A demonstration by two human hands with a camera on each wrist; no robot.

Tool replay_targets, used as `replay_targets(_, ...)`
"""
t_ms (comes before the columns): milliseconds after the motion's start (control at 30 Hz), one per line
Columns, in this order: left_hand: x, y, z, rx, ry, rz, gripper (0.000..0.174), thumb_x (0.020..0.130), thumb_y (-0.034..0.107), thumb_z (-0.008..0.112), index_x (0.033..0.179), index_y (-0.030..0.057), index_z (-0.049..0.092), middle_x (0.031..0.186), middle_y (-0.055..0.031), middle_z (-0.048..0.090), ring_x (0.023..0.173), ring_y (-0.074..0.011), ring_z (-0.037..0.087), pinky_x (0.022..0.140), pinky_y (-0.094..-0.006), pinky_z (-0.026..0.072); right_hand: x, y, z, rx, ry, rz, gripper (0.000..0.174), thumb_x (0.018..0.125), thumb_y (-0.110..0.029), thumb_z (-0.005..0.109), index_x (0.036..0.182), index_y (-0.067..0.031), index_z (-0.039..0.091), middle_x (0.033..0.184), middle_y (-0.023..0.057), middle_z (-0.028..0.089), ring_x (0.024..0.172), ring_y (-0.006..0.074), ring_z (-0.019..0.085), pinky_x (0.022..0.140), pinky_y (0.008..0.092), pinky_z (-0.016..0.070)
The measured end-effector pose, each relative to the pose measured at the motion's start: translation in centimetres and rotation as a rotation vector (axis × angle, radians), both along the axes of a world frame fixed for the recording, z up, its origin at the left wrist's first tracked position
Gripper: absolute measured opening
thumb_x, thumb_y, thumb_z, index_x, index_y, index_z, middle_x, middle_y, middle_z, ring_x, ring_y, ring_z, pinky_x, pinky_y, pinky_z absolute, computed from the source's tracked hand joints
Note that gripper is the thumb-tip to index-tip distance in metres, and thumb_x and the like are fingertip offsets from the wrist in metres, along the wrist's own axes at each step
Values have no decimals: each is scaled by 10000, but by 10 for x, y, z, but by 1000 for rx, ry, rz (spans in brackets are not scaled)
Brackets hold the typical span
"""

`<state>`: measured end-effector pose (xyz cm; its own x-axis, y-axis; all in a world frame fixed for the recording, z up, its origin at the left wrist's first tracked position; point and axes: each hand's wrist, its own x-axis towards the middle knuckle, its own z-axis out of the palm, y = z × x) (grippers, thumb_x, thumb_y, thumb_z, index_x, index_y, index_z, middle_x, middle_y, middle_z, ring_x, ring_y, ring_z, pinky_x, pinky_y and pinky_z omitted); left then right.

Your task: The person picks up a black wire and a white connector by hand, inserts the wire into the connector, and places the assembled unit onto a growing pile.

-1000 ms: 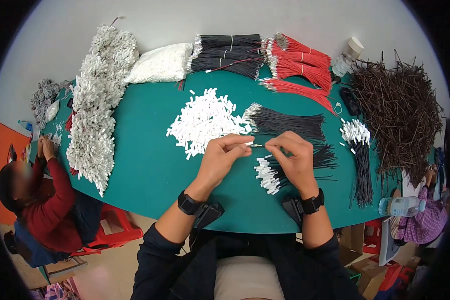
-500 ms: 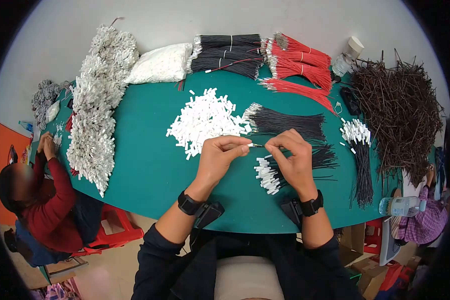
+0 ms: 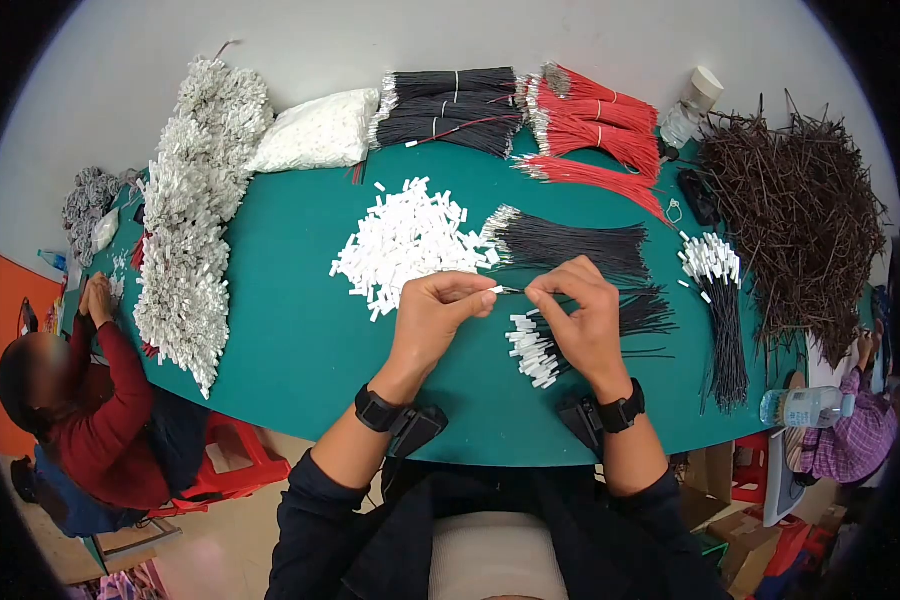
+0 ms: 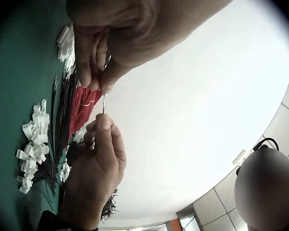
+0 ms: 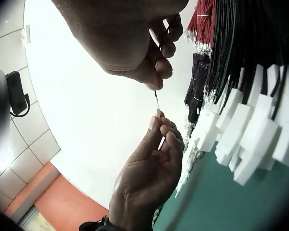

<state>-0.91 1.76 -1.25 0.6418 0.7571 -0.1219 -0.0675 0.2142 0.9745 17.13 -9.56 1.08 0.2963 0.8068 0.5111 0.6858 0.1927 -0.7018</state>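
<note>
Between thumb and fingertips, my left hand [image 3: 430,325] pinches a small white plastic connector housing [image 5: 158,112]. My right hand [image 3: 582,318] pinches a thin black wire [image 5: 155,94] close to its metal-tipped end. That end points at the housing, and the two line up in the short gap between the hands. Most of the wire is hidden by the right hand. A heap of loose white housings [image 3: 410,240] lies beyond the left hand. Beside the right hand lie black wires with white housings [image 3: 532,352] on their ends.
Loose black wires [image 3: 575,248] lie beyond the hands. Bundled black wires [image 3: 455,110], red wires [image 3: 600,125] and a white bag [image 3: 315,130] line the back. A long white pile [image 3: 195,220] stands left; brown strands [image 3: 790,230] and a bottle [image 3: 805,407] are right. People sit at both sides.
Both hands keep their pinch and have drifted very slightly left in the head view, whose whole scene has also shifted a little. The wire end stays at the white housing.
</note>
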Motion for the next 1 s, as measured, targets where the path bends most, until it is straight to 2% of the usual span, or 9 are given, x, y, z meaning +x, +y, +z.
replay_targets(400, -1, 0, -1, 20, 40, -4, 193, 896, 18, 795, 1083, -24, 768, 901, -62, 766, 809, -92, 696, 767, -232, 561, -1, 0, 2, -6, -11, 3, 66, 825, -37, 781, 856, -1, 733, 813, 71, 720, 784, 231, 621, 753, 350, 486)
replay_targets(467, -1, 0, -2, 18, 34, -5, 188, 896, 19, 797, 1079, -21, 770, 909, -61, 770, 811, -83, 694, 765, -224, 553, -2, 0, 2, 2, 27, 6, 60, 820, -53, 783, 841, -30, 732, 787, 66, 688, 790, 261, 614, 764, 381, 460)
replay_targets(567, -2, 1, -3, 46, 51, -8, 183, 896, 18, 798, 1074, -17, 772, 920, -64, 776, 820, -77, 695, 765, -217, 546, -2, -1, 3, 1, -7, 11, 63, 819, -37, 783, 852, -8, 737, 815, 73, 723, 796, 235, 634, 771, 356, 489)
replay_targets(700, -1, -2, 1, 90, 55, -4, 176, 897, 18, 797, 1069, -13, 774, 927, -65, 779, 828, -74, 696, 767, -212, 540, -2, -1, 4, 2, -22, 12, 61, 816, -36, 782, 852, -12, 738, 816, 74, 723, 803, 239, 641, 774, 357, 491)
replay_targets(767, 0, -3, -1, 105, 34, 3, 160, 901, 34, 794, 1055, -7, 782, 909, -76, 786, 816, -74, 702, 730, -209, 526, -2, -1, 4, -6, -27, 18, 59, 815, -37, 782, 852, -15, 741, 814, 73, 722, 800, 241, 640, 776, 358, 490)
replay_targets(1000, 0, -5, 2, 105, 30, -4, 153, 902, 29, 792, 1049, -11, 779, 915, -78, 787, 819, -78, 706, 740, -213, 535, -4, -1, 5, -10, -7, 28, 58, 813, -36, 781, 851, -14, 744, 804, 72, 720, 793, 239, 635, 777, 359, 487)
